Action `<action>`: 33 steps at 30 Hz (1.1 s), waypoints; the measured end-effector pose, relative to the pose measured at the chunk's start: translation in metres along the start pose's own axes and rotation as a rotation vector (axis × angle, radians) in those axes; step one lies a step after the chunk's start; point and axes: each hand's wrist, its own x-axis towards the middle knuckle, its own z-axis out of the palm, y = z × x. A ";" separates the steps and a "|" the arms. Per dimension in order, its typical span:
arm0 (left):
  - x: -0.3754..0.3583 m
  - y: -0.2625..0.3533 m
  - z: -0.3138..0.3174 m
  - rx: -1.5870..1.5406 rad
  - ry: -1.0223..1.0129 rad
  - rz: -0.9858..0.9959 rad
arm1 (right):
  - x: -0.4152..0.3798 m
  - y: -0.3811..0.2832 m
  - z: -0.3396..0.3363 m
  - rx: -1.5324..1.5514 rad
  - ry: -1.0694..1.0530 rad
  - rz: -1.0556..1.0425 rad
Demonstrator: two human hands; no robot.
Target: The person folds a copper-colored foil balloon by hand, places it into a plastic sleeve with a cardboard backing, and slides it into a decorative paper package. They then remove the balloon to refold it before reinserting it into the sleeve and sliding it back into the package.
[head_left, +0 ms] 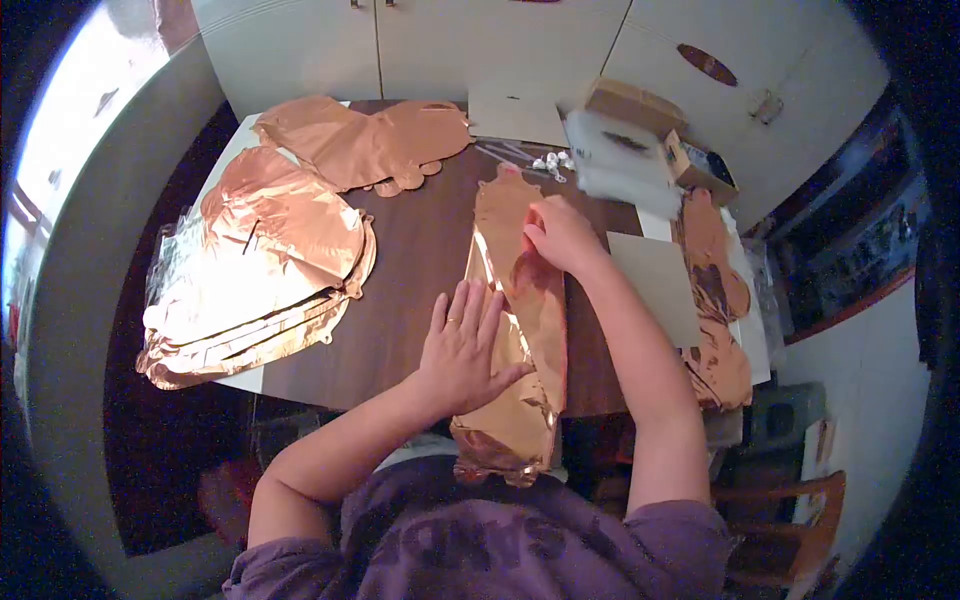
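A rose-gold foil balloon (pixel 530 315), flat and folded into a long strip, lies lengthwise before me, its near end hanging over the table edge. My left hand (pixel 465 345) rests flat on its left side, fingers stretched out and a ring on one of them. Toward the far end, my right hand (pixel 560 235) has its fingers curled in a pinch on the foil near its right edge; the exact grip is partly hidden. At left lies a stack of flat foil balloons (pixel 280 230), and behind it another flat foil balloon (pixel 370 140).
White ribbon pieces (pixel 553 162) lie beyond the strip. A clear plastic bag (pixel 620 150), an open cardboard box (pixel 700 165) and a pale card (pixel 655 285) are on the right. More folded foil (pixel 715 300) lies along the right edge. A wooden chair (pixel 790 520) stands at lower right.
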 end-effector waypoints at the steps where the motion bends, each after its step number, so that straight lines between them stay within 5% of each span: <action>1: -0.001 0.000 0.000 0.002 -0.007 0.006 | 0.004 -0.001 -0.001 -0.029 0.023 0.027; 4: 0.000 0.001 -0.001 -0.010 -0.017 -0.001 | 0.025 0.003 0.005 0.030 0.213 -0.064; 10: -0.001 0.002 -0.001 -0.031 0.000 -0.029 | 0.051 0.000 0.001 0.147 -0.076 -0.026; 19: 0.001 0.003 -0.008 -0.023 -0.040 -0.040 | 0.034 0.001 0.003 0.008 0.005 -0.071; 28: -0.002 0.005 -0.004 0.055 -0.032 -0.025 | 0.065 0.029 -0.002 0.108 -0.281 -0.121; 33: -0.002 0.004 -0.003 0.038 -0.010 -0.023 | 0.078 0.023 -0.018 0.093 -0.442 0.017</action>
